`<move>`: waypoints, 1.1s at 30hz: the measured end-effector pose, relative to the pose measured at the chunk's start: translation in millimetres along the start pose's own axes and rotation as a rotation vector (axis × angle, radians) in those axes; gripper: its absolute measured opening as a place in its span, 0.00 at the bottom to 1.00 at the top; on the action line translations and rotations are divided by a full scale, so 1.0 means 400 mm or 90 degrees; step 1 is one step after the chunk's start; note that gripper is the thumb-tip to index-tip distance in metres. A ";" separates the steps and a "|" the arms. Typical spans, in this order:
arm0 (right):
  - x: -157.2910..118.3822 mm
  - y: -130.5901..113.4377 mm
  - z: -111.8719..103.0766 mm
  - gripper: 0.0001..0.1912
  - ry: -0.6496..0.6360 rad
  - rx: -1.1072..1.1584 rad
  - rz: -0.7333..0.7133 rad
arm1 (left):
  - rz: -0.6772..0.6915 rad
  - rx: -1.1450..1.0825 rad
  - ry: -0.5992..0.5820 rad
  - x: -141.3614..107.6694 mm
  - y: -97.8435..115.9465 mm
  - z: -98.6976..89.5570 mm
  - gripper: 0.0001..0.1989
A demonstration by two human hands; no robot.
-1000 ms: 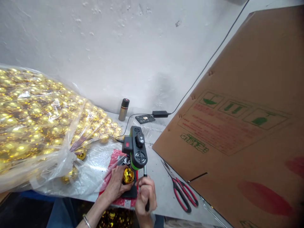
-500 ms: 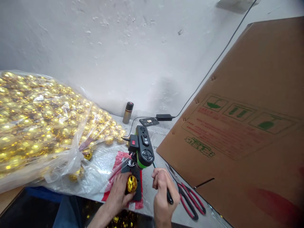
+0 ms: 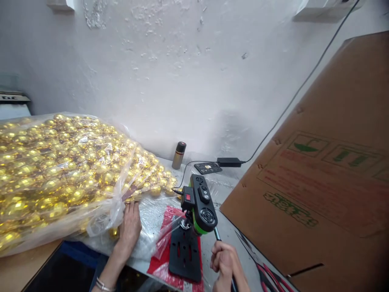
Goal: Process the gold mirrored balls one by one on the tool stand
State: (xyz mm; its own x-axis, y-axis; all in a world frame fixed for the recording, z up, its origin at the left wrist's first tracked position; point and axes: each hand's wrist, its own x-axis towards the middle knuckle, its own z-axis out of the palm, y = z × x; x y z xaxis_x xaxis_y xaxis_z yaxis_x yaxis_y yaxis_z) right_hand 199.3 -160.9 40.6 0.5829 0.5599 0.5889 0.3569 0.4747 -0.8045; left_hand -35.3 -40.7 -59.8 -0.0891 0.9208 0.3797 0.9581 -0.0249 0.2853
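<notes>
Bracelet (image 3: 104, 286) is circling the left wrist near the bottom edge. Right hand (image 3: 227, 265) is clamping around the lever (image 3: 216, 234), fingers folded together. Scissors (image 3: 261, 271) are lying to the right of that hand, partly out of view. Base plate (image 3: 185, 265), black, is resting on red plastic (image 3: 158, 265) and showing its slots. Left hand (image 3: 130, 227) is lying against the gathered neck of the clear bag (image 3: 117, 207); its fingertips are disappearing at the plastic, so I am not able to tell whether they are apart or pinching anything. 1 gold ball (image 3: 114, 232) is showing just beside this hand.

Progress, judged from the layout: work is apparently standing between pieces, with the lever held and the plate's slots exposed. Many gold balls (image 3: 54, 182) are filling the bag, so most of the visible supply is seemingly remaining; any finished count is staying unknown.

Machine (image 3: 204, 207) is standing at the plate's far end, displaying a red switch. Cardboard box (image 3: 322, 194) is leaning in at right. Farther back on the tabletop (image 3: 165, 163), a spray can (image 3: 178, 156) is standing upright, and a power adapter (image 3: 229, 162) is lying near the wall (image 3: 182, 81).
</notes>
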 end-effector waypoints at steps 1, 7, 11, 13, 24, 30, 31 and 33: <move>0.001 0.006 -0.002 0.24 0.001 -0.003 0.000 | -0.001 0.024 -0.012 0.021 -0.012 -0.015 0.26; 0.014 0.052 -0.018 0.24 -0.039 0.018 -0.102 | -0.076 0.092 -0.132 0.076 -0.036 -0.050 0.26; 0.022 0.045 -0.012 0.22 -0.044 0.025 -0.113 | -0.051 0.039 -0.184 0.084 -0.031 -0.043 0.24; 0.026 0.034 -0.005 0.22 -0.048 0.032 -0.140 | -0.016 -0.023 -0.204 0.078 -0.025 -0.041 0.24; 0.057 -0.031 -0.001 0.21 -0.084 -0.005 -0.160 | 0.019 -0.578 -0.267 -0.071 0.146 -0.003 0.32; 0.078 -0.055 0.000 0.18 -0.100 -0.012 -0.175 | 0.153 -0.518 -0.299 -0.127 0.192 0.023 0.28; 0.078 -0.055 0.000 0.18 -0.101 -0.012 -0.177 | 0.164 -0.502 -0.299 -0.127 0.197 0.023 0.29; 0.075 -0.053 0.000 0.18 -0.104 -0.012 -0.181 | 0.178 -0.474 -0.306 -0.123 0.207 0.018 0.29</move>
State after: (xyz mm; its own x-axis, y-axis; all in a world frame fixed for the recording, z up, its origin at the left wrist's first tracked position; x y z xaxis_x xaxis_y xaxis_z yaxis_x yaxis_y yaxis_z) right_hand 209.3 -154.1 75.4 0.3340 0.5089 0.7934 0.5029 0.6157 -0.6067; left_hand 50.4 -85.2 -61.1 0.4004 0.9020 0.1615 0.4918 -0.3603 0.7927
